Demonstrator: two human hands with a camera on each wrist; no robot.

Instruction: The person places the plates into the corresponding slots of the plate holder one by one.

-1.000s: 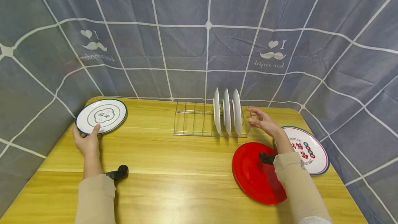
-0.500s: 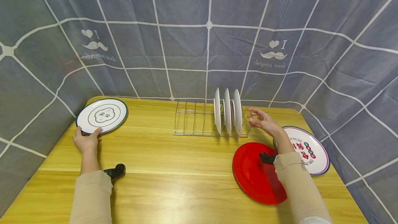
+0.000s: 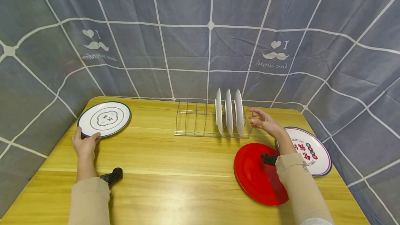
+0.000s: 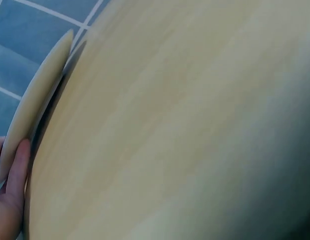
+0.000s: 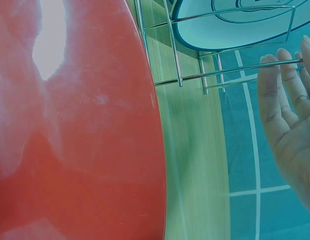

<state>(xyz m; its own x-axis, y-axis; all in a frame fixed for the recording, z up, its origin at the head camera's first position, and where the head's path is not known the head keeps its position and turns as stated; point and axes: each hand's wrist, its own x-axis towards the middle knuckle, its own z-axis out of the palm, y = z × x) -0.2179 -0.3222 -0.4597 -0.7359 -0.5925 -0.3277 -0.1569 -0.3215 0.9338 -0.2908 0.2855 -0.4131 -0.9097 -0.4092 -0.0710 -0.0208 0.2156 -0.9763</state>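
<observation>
At the far left, my left hand (image 3: 83, 145) holds the near edge of a white plate (image 3: 104, 119) with a dark rim and printed centre, thumb at the top edge. In the left wrist view this plate (image 4: 37, 100) stands tilted above the tabletop, my fingers (image 4: 17, 175) against its underside. My right hand (image 3: 265, 122) grips the right end of a wire dish rack (image 3: 200, 135); the right wrist view has its fingers (image 5: 268, 90) bent at the end wire. Three white plates (image 3: 229, 112) stand upright in the rack's right half.
A red plate (image 3: 253, 169) lies in front of the rack, partly under the right forearm. Beside it, a white plate with red print (image 3: 315, 141) lies at the right, also partly covered. A grey checked curtain (image 3: 187, 44) hangs behind the wooden table (image 3: 175, 183).
The left hand has shifted slightly left and nearer, its thumb now at the plate's edge. The held plate has turned and moved a little right and nearer. The right hand stays at the rack.
</observation>
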